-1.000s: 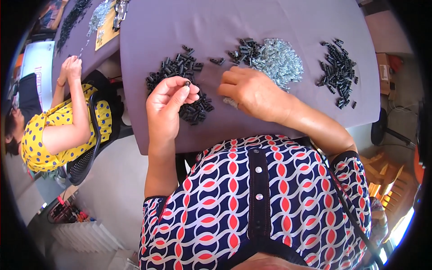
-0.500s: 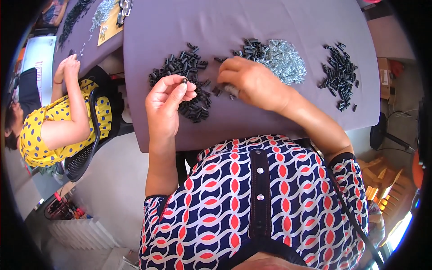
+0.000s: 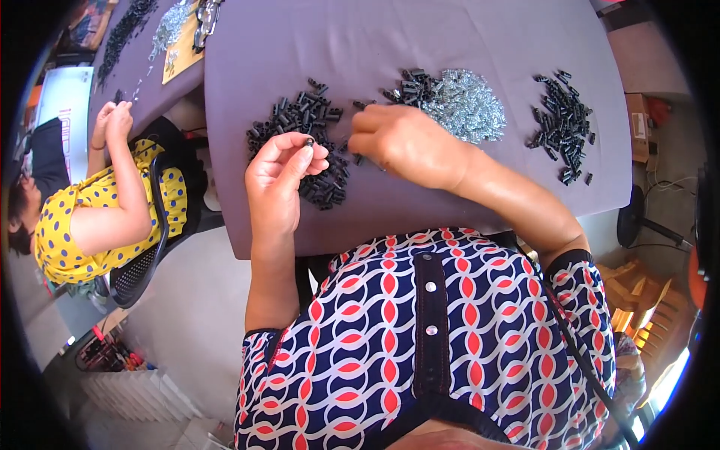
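My left hand [image 3: 276, 176] pinches a small black cylindrical piece [image 3: 309, 141] upright between thumb and forefinger. It hovers over the near edge of a pile of black tube-shaped pieces [image 3: 295, 116]. To its right, my right hand [image 3: 412, 146] is low at the table with fingers drawn together; what they hold, if anything, is hidden behind the knuckles. A few loose black pieces [image 3: 363, 104] lie just beyond its fingers. Past that hand sits a heap of small shiny silver pieces [image 3: 469, 105], with more black pieces [image 3: 415, 87] against its left side.
Another pile of black pieces [image 3: 561, 124] lies on the right of the cloth-covered table [image 3: 337, 37]. At the left, a person in a yellow dotted top [image 3: 112, 217] sits at a second table bearing similar piles and a wooden board [image 3: 181, 56]. Cardboard boxes [image 3: 639, 127] stand at the right.
My right hand has shifted a little to the left, closer to my left hand, and its fingers have curled in. My left hand keeps its pinch on the black piece, nearly still.
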Demonstrator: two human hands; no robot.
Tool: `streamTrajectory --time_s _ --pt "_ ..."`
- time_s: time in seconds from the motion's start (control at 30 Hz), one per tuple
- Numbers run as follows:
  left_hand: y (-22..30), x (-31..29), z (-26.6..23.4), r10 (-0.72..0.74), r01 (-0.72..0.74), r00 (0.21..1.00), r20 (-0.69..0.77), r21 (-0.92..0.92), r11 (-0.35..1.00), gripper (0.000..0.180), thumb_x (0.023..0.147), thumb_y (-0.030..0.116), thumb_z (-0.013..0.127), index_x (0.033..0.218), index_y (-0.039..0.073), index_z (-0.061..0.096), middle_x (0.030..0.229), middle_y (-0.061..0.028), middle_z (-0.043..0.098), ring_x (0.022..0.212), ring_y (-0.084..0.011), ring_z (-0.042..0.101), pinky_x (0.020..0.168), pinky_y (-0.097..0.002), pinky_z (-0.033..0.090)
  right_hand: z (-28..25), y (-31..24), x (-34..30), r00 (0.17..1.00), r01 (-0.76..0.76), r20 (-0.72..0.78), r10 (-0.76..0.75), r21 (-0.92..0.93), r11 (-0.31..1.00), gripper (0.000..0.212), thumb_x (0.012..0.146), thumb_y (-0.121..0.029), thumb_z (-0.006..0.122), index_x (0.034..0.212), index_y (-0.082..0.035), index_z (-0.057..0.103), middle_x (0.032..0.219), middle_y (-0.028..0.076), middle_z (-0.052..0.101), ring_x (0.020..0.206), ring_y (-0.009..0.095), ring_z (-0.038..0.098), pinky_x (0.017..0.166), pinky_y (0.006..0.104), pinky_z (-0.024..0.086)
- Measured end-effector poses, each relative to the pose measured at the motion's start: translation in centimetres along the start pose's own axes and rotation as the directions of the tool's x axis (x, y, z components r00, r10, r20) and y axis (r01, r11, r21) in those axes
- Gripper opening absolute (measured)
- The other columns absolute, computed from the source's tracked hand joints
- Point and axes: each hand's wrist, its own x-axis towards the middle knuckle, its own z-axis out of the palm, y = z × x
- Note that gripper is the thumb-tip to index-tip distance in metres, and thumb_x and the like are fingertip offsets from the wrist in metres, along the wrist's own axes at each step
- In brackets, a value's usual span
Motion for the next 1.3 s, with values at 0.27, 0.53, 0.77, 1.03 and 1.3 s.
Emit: streamTrajectory --time_s 0.27,0.53,0.77,1.03,1.3 --pt "0.1 0.2 0.0 -0.009 0.010 1.000 -0.011 0.058 0.998 0.015 0.096 0.005 0.064 0.109 -0.002 0.065 0.094 -0.0121 0.072 0.082 -0.0167 0.069 0.077 -0.0289 0.056 1.0 -1.0 1.9 0.967 0.145 0.237 -0.090 -0.226 0.963 0.008 0.075 -0.012 0.062 0.080 -0.006 0.066 0.086 0.005 0.060 0.084 0.023 0.062 0.071 0.0356 0.055" --pt "0.1 0.4 0.6 -0.035 0.031 0.999 0.035 0.093 0.995 0.015 0.096 0.006 0.065 0.109 -0.002 0.066 0.094 -0.0103 0.072 0.083 -0.0159 0.069 0.078 -0.0274 0.056 0.7 -0.1 0.7 0.977 0.126 0.194 -0.089 -0.186 0.975 0.012 0.077 -0.010 0.063 0.087 -0.006 0.067 0.089 0.006 0.061 0.086 0.023 0.063 0.073 0.0367 0.055" --pt "0.3 -0.3 3.3 -0.129 0.112 0.976 0.174 0.105 0.988 0.016 0.096 0.005 0.065 0.110 -0.002 0.064 0.095 -0.0110 0.072 0.083 -0.0159 0.069 0.080 -0.0288 0.056 -2.6 -1.2 -3.2 0.857 -0.334 0.047 0.512 0.808 0.485 0.017 0.089 0.006 0.067 0.105 0.000 0.066 0.099 0.006 0.065 0.085 0.014 0.064 0.076 0.0271 0.054" --pt "0.2 -0.1 7.6 -0.194 0.174 0.914 0.355 0.088 0.981 0.015 0.097 0.002 0.063 0.110 -0.005 0.063 0.097 -0.0110 0.071 0.087 -0.0144 0.068 0.082 -0.0275 0.056 -3.3 -0.7 -7.5 0.824 -0.099 0.094 0.559 0.995 -0.020 0.014 0.093 0.001 0.067 0.106 -0.001 0.067 0.093 0.004 0.071 0.082 0.010 0.067 0.075 0.0241 0.055" --pt "0.3 -0.5 8.6 -0.190 0.170 0.911 0.367 0.086 0.982 0.016 0.096 0.002 0.064 0.111 -0.005 0.063 0.097 -0.0089 0.070 0.088 -0.0126 0.068 0.081 -0.0258 0.055 -2.6 -0.8 -7.7 0.833 -0.118 0.120 0.540 0.992 -0.038 0.013 0.091 0.002 0.069 0.103 -0.001 0.064 0.094 0.004 0.069 0.086 0.010 0.066 0.078 0.0235 0.053"
